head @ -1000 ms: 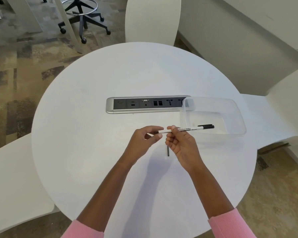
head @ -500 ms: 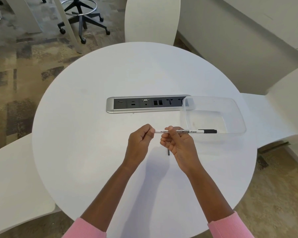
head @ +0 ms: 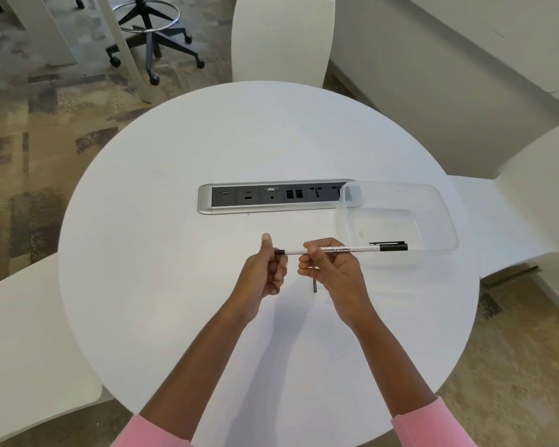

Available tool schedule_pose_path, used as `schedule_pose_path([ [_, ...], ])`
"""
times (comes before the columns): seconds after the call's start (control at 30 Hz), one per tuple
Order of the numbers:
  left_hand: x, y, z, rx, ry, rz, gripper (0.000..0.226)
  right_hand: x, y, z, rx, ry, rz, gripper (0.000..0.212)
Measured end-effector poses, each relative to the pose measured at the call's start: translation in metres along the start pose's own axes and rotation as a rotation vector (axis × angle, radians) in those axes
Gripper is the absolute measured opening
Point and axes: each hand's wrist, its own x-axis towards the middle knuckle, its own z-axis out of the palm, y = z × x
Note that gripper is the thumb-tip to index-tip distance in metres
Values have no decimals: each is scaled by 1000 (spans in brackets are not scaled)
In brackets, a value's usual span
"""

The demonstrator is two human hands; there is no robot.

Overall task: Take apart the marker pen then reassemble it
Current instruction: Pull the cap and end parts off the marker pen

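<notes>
Left hand point(head: 265, 273) and right hand point(head: 333, 270) both grip the level marker pen point(head: 359, 249).

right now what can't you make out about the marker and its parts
Head view:
The black end piece: left hand covers most; joined to the marker pen or pulled free, unclear.
The thin dark rod on the table: its far end hidden behind the right hand.
Barrel print: too small, partly under that hand.

The round white table point(head: 175, 221) carries a recessed socket panel point(head: 271, 198) at centre and a clear tub point(head: 441, 214) at 3 o'clock. A white chair point(head: 281, 37) stands at 12 o'clock.
</notes>
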Motion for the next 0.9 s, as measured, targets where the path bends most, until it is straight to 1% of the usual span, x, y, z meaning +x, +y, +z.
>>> schedule_pose_path([
  [0.07, 0, -1, -2, -15, -16, 50, 45, 0, 1, -1, 41, 25, 25, 14],
  [0.13, -1, -2, -3, -12, -32, 128, 33, -1, 2, -2, 79, 45, 47, 14],
  [0.2, -1, -4, -5, 55, -10, 202, 22, -1, 2, -2, 114, 52, 65, 14],
  [0.23, -1, -4, -5, 89, 13, 235, 21, -2, 2, -2, 121, 51, 70, 14],
  [0.4, 1, -10, 1, 230, 151, 310, 26, -4, 3, 1, 94, 39, 56, 13],
  [0.53, 3, -12, 4, 246, 231, 353, 34, -5, 1, 5, 36, 30, 4, 16],
  [0.63, 4, -12, 2, 189, 257, 329, 38, -5, 1, 6, 5, 11, -20, 18],
  [0.77, 3, -9, -1, 65, 230, 246, 50, -6, 3, 9, -5, -15, -13, 16],
  [0.83, 3, -7, -2, 69, 188, 243, 50, -6, 2, 8, 14, -15, 0, 16],
  [0.9, 2, -5, -3, 106, 131, 253, 44, -5, 1, 7, 31, -5, 16, 16],
])
